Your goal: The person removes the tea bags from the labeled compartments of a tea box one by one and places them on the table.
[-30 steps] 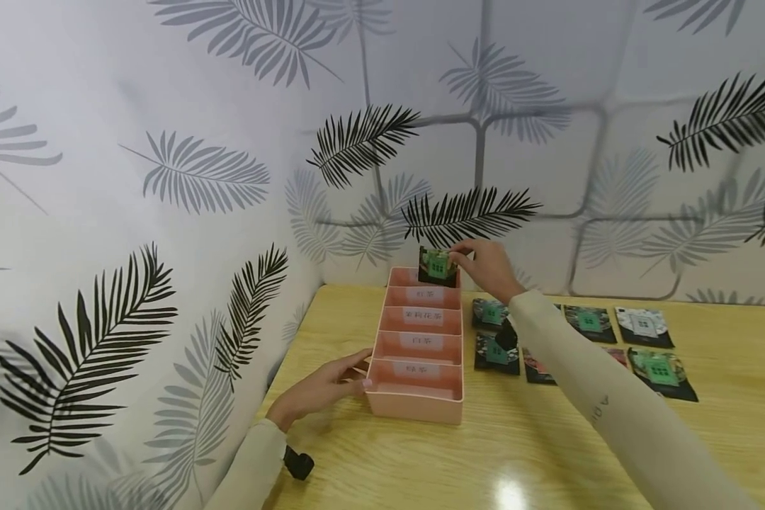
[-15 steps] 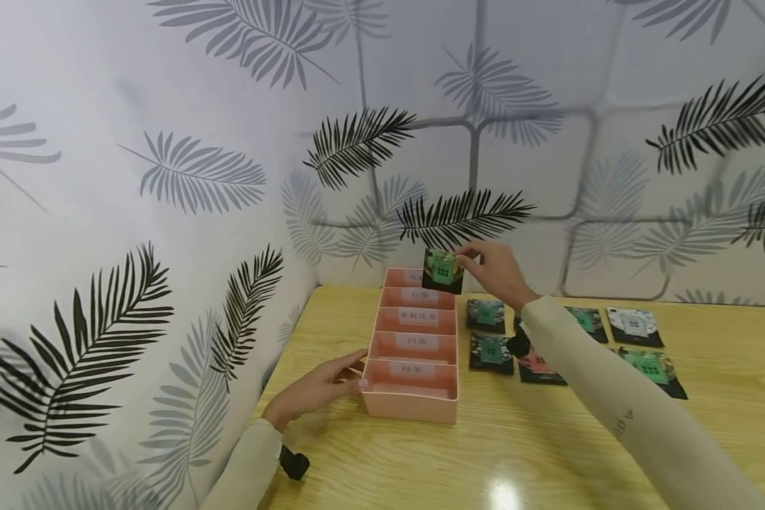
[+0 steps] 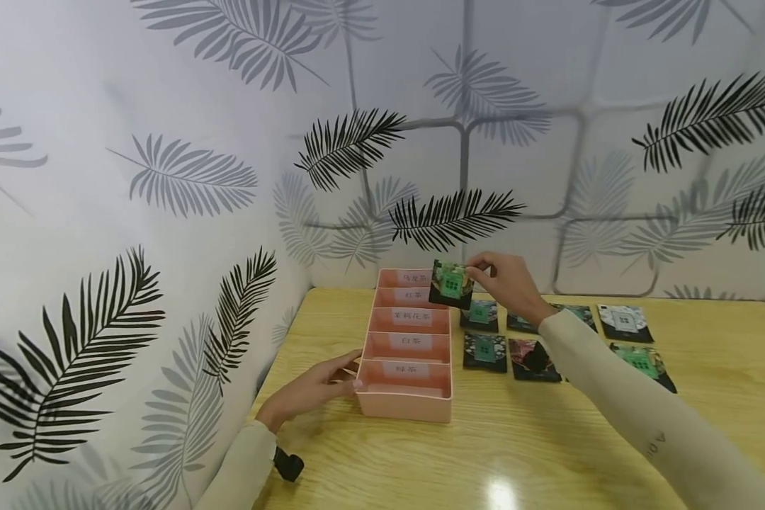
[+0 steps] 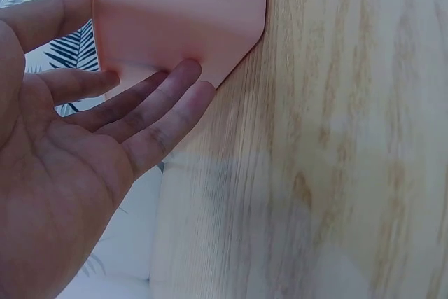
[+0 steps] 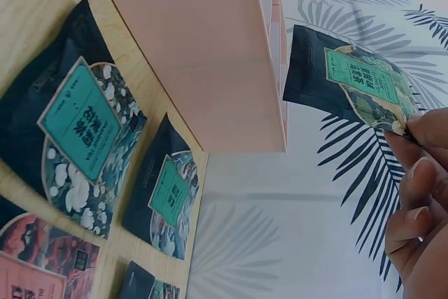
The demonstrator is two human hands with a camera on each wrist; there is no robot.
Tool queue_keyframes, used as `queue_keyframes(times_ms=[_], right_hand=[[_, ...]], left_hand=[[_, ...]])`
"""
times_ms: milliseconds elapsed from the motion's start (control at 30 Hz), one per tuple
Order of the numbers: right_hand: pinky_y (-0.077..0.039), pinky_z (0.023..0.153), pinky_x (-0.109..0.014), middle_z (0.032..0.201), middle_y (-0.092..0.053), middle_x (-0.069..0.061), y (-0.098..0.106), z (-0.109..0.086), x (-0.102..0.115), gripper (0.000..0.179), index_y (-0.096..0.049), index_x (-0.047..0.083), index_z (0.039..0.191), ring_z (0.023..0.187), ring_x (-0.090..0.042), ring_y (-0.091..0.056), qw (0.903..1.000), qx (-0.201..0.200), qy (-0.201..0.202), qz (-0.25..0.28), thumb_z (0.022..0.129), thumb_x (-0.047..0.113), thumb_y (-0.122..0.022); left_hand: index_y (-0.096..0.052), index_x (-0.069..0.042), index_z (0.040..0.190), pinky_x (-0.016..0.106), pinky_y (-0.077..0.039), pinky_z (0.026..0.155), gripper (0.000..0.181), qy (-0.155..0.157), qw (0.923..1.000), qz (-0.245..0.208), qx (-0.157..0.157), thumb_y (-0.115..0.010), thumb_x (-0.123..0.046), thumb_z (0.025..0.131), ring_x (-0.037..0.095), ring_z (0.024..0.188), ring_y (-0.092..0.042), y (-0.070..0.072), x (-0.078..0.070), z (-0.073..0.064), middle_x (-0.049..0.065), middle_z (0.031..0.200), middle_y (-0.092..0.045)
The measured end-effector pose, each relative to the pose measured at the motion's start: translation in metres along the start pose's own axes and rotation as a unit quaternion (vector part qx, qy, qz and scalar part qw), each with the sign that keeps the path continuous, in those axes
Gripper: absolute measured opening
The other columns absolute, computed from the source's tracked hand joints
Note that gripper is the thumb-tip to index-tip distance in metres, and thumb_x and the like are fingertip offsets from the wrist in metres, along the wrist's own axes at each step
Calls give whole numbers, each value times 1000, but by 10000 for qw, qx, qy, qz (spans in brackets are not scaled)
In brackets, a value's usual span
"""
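Note:
My right hand (image 3: pixel 506 280) pinches a dark tea packet (image 3: pixel 451 284) with a green label by one top corner. The packet hangs above the far right edge of a pink divided box (image 3: pixel 404 407); in the right wrist view the held packet (image 5: pixel 343 78) is beside the box's top rim. My left hand (image 3: pixel 309 388) rests at the box's near left corner. The left wrist view shows its fairly straight fingers (image 4: pixel 164 120) touching the outer wall of the box (image 4: pixel 189 12).
Several compartments of the box carry white labels (image 3: pixel 406 369). Right of it, several tea packets lie in two rows on the wooden table, including a green-labelled packet (image 3: pixel 484 352), a red one (image 3: pixel 525 360) and a white one (image 3: pixel 625 322). A leaf-patterned wall (image 3: pixel 408 163) stands behind.
My right hand has moved right and slightly down with the packet, from over the farthest compartment to the box's right edge. The left hand stays at the box corner.

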State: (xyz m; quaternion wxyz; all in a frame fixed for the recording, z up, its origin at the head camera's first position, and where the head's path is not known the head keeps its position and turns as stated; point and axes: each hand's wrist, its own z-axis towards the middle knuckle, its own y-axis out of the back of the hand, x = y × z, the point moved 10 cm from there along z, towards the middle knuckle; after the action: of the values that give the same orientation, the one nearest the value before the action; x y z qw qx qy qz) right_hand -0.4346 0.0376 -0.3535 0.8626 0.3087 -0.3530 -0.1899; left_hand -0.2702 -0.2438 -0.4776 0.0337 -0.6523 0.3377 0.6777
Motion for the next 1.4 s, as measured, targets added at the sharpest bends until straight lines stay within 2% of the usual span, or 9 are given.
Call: queue_keyframes(times_ms=[133, 367, 533, 733, 933, 1200, 1400], right_hand=[[-36, 52, -32, 85, -68, 7, 4, -7, 2, 15, -70, 16, 103, 56, -14, -44, 10000, -8, 87, 2, 93, 25, -64], [-34, 49, -31, 86, -68, 6, 8, -21, 1, 18, -70, 15, 105, 53, -19, -44, 9999, 100, 16, 39, 94, 27, -63], [-32, 48, -30, 79, -67, 6, 14, -31, 0, 17, -71, 15, 104, 50, -16, -40, 10000, 62, 55, -27, 94, 26, -63], [-31, 47, -29, 72, -63, 4, 17, -45, -6, 16, -70, 18, 103, 49, -15, -38, 9999, 80, -94, -82, 94, 28, -63], [-30, 45, -28, 62, -54, 5, 22, -58, -11, 16, -70, 21, 104, 46, -14, -35, 9998, 86, -174, -34, 94, 30, -62], [-32, 45, -28, 58, -53, 5, 25, -72, -16, 14, -70, 25, 103, 44, -13, -36, 9993, 162, -332, 0, 94, 33, -61], [-32, 43, -27, 56, -53, 7, 24, -85, -15, 13, -69, 23, 102, 42, -11, -36, 9992, 271, -285, -33, 94, 31, -62]], left_hand=[[-22, -19, 153, 36, -48, 92, 65, 16, 10000, -54, 0, -54, -32, 98, 24, 116, -52, -1, 0, -1, 10, 133, -50], [-21, -21, 153, 44, -46, 95, 64, 146, 9996, -244, -7, -54, -29, 99, 26, 118, -50, -2, 2, -2, 12, 136, -47], [-22, -21, 153, 43, -47, 95, 64, 119, 9997, -207, 2, -54, -29, 99, 25, 117, -51, 0, 2, -2, 10, 136, -48], [-22, -20, 153, 43, -47, 94, 65, 78, 9999, -152, 1, -55, -31, 98, 23, 116, -52, 0, 1, -1, 9, 133, -50], [-22, -21, 153, 44, -47, 94, 64, 27, 9998, -185, -28, -55, -30, 98, 25, 117, -52, -1, 1, -2, 11, 134, -50], [-22, -21, 153, 45, -46, 95, 64, 27, 9996, -273, -33, -55, -29, 98, 26, 117, -51, -2, 3, -1, 11, 134, -49], [-22, -20, 153, 42, -47, 95, 65, -1, 9997, -248, -32, -55, -28, 98, 26, 119, -50, -1, 1, -1, 8, 139, -47]])
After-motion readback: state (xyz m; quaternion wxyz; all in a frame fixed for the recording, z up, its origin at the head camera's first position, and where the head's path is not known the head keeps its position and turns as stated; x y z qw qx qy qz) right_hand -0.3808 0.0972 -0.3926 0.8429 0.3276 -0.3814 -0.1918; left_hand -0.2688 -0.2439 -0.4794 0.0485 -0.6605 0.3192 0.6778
